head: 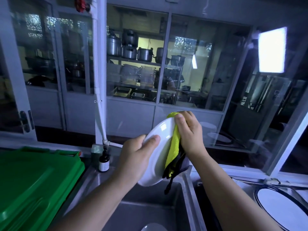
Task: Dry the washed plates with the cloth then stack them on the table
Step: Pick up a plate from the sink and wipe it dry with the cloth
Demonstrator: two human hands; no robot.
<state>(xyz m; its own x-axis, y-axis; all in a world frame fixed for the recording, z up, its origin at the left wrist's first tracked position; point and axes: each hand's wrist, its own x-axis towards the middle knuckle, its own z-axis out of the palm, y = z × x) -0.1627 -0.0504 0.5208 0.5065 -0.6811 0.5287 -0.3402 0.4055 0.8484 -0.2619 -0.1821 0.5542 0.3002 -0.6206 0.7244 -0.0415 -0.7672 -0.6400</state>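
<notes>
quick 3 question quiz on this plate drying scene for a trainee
1. True or false: the left hand holds the plate by its rim.
2. The cloth is pressed to the plate by: A the left hand, B the right hand, C neither.
3. What is the plate held over?
Key: 1 true; 2 B; 3 the sink.

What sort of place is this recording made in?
Likely a commercial kitchen's dishwashing area: a deep steel sink, large metal pots stacked on shelves behind glass, and a big green plastic bin. The left hand grips a round white plate; the right hand holds a yellow cloth against it.
</notes>
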